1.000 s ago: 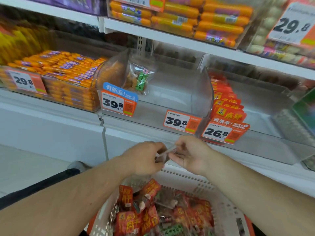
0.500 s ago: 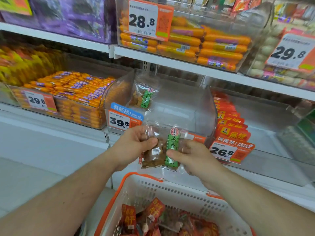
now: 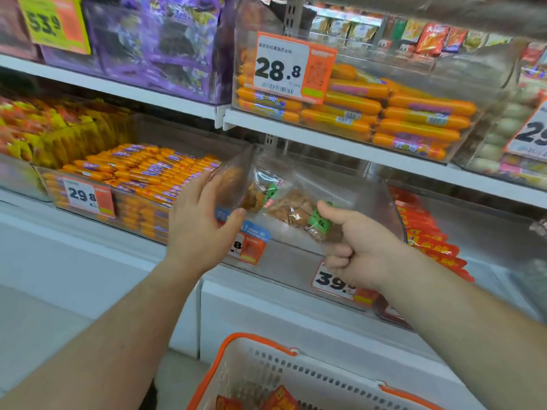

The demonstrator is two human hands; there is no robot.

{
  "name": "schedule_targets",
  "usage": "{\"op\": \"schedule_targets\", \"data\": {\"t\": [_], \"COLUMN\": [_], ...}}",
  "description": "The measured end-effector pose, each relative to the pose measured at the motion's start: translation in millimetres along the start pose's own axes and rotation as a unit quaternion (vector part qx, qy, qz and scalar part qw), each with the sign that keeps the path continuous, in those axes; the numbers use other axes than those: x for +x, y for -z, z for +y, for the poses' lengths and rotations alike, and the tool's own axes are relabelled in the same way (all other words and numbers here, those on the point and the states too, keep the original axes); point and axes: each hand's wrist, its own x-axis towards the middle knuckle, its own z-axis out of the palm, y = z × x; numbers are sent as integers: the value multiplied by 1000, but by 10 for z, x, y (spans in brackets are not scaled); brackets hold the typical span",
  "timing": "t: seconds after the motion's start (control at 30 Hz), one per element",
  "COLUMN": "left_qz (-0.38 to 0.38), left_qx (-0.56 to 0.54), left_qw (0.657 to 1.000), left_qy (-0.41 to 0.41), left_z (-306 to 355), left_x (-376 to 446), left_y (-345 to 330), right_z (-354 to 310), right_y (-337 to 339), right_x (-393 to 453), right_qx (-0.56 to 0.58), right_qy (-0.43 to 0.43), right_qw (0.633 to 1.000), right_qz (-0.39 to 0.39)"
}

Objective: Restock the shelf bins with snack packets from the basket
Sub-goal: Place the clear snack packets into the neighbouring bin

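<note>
My right hand (image 3: 359,250) pinches the lower corner of a clear plastic snack packet with brown pieces and a green label (image 3: 299,214), holding it just over the front wall of the transparent plastic shelf bin (image 3: 381,202), where a similar packet with green label (image 3: 262,192) lies already. My left hand (image 3: 196,220) is apart from it, fingers relaxed against the bin's left wall and gripping nothing. I judge the packet light, soft and a bit slippery, its contents easy to crush, so I would grip the flat sealed edge.
</note>
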Motion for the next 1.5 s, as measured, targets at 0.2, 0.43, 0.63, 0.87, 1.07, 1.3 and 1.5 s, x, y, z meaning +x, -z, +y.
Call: {"op": "schedule_targets", "data": {"t": [0.2, 0.43, 0.63, 0.87, 1.07, 1.3, 1.5], "left_qz": [-3, 29, 44, 42, 15, 7, 83], "left_qx": [39, 9, -3, 0, 4, -7, 10], "left_qw": [999, 999, 999, 998, 999, 999, 996], "left_qy": [33, 37, 29, 38, 45, 45, -23], "left_z": [-106, -93, -110, -91, -77, -64, 48], "left_x": [22, 15, -1, 1, -5, -2, -31], "left_y": [-231, -294, -316, -325, -292, -253, -185], "right_z": [-143, -105, 15, 56, 54, 36, -150], "right_y": [-234, -440, -538, -546, -547, -523, -524], "right_x": [808, 1626, 2005, 2113, 2103, 2067, 1629], "right_qx": [-161, -252, -266, -254, -263, -262, -376], "right_qy": [82, 84, 52, 60, 28, 6, 80], "right_qw": [977, 959, 955, 951, 956, 959, 910], "right_qz": [109, 101, 124, 164, 126, 111, 155]}}
